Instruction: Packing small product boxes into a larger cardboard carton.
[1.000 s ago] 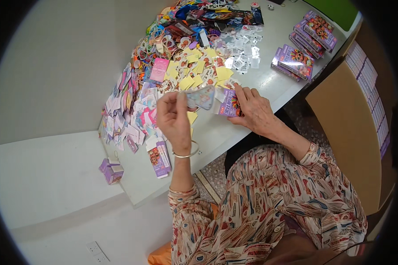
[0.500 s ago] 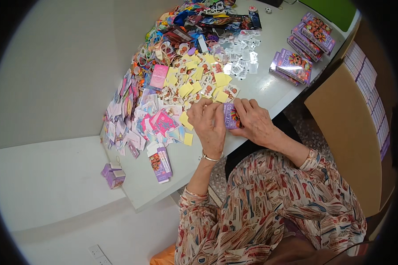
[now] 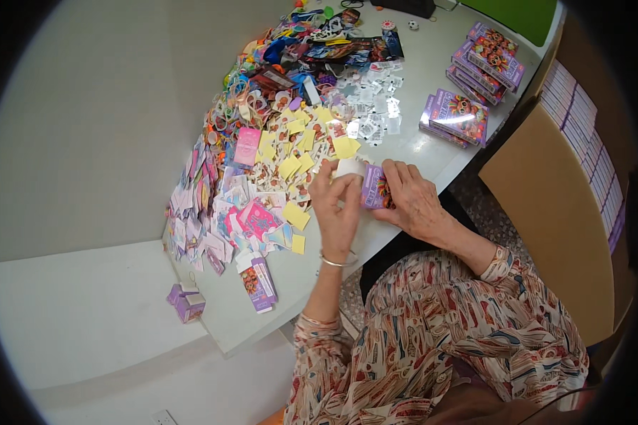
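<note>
In the head view, your two hands meet over the near side of the counter (image 3: 290, 287), with a small purple box (image 3: 373, 188) held between them, just past the counter's near edge or over it; you cannot tell which from this angle. Your right hand (image 3: 420, 203) grips the box from its right side, fingers along the far edge and thumb on the near one, partly covering the printed front. Your left hand (image 3: 337, 209) is at the other end, fingers bent around a white flap (image 3: 350, 168); whether they pinch it or only touch it you cannot tell. A metal bracelet (image 3: 339, 263) circles your left wrist.

Beyond your left hand, yellow slips (image 3: 289, 167) lie scattered over printed cards, with a pink packet (image 3: 247, 146) beside them. Farther off, white labels (image 3: 367, 110) spread to the right of a heap of colorful trinkets (image 3: 262, 88). Nearer your left forearm, another purple box, with its end open (image 3: 258, 285), lies on the counter, and a small purple carton (image 3: 186, 303) sits by the counter's left edge.

To your right, shiny boxes stand in a nearer stack (image 3: 455, 119) and a farther one (image 3: 485, 65). Beside the counter, a large cardboard carton (image 3: 546, 205) holds rows of packed boxes (image 3: 581, 134).
</note>
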Tool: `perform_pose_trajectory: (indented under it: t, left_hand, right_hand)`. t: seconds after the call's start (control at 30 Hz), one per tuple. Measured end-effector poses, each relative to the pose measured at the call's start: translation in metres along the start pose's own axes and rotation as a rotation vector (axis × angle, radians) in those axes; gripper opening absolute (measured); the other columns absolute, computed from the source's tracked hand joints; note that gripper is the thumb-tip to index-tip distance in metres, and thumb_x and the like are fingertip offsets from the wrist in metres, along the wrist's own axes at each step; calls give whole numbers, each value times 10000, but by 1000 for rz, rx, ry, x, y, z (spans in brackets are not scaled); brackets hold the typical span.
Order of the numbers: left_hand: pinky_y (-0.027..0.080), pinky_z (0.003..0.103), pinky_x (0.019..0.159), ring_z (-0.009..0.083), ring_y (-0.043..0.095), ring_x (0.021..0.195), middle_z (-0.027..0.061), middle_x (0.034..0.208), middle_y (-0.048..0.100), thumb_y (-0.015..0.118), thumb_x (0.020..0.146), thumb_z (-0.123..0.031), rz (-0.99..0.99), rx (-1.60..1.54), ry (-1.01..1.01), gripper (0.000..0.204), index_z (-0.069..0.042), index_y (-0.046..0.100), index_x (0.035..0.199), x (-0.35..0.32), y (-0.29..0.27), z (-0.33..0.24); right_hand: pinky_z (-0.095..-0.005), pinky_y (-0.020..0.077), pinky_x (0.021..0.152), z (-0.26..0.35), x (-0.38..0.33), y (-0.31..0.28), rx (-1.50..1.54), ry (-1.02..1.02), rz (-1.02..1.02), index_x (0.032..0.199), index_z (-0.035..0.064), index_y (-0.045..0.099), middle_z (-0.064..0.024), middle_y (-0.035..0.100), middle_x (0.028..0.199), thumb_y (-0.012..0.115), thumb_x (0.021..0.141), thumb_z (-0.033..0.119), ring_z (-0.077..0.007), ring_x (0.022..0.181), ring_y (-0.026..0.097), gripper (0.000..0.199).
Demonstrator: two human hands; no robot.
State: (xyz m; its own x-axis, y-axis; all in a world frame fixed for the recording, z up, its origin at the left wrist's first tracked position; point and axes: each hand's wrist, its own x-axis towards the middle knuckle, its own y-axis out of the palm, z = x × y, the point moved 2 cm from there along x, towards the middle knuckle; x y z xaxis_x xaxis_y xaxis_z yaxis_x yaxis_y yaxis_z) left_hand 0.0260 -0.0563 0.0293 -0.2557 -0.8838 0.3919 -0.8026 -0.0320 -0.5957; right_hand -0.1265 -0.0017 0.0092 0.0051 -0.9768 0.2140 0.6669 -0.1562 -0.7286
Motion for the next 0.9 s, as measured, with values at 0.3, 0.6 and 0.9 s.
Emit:
perform_pose_trajectory:
  t: [0.3, 0.6, 0.9]
  left_hand:
    - [464, 366, 758, 292, 622, 777, 168, 931, 678, 722, 815, -285, 110, 111, 150, 345, 29, 672, 950, 134, 36, 62]
    - [481, 417, 674, 341, 615, 683, 177, 777, 663, 704, 747, -183, 180, 349, 286, 246, 16, 673, 889, 150, 62, 99]
    - [490, 372, 670, 288, 621, 700, 146, 815, 663, 711, 744, -168, 75, 460, 508, 240, -3, 696, 917, 156, 63, 90]
  right_hand:
    - [-415, 501, 707, -21, 11, -18, 0, 114, -179, 1173, -6, 416, -168, 542, 943, 793, 671, 294, -342, 888, 579, 696]
    - [-414, 500, 701, -28, 10, -21, 4, 99, -192, 1165, -15, 414, -174, 541, 946, 803, 665, 308, -347, 883, 581, 711]
    - [-407, 501, 695, -28, 10, -21, -7, 85, -197, 1179, -22, 411, -174, 539, 947, 802, 667, 331, -344, 881, 580, 735]
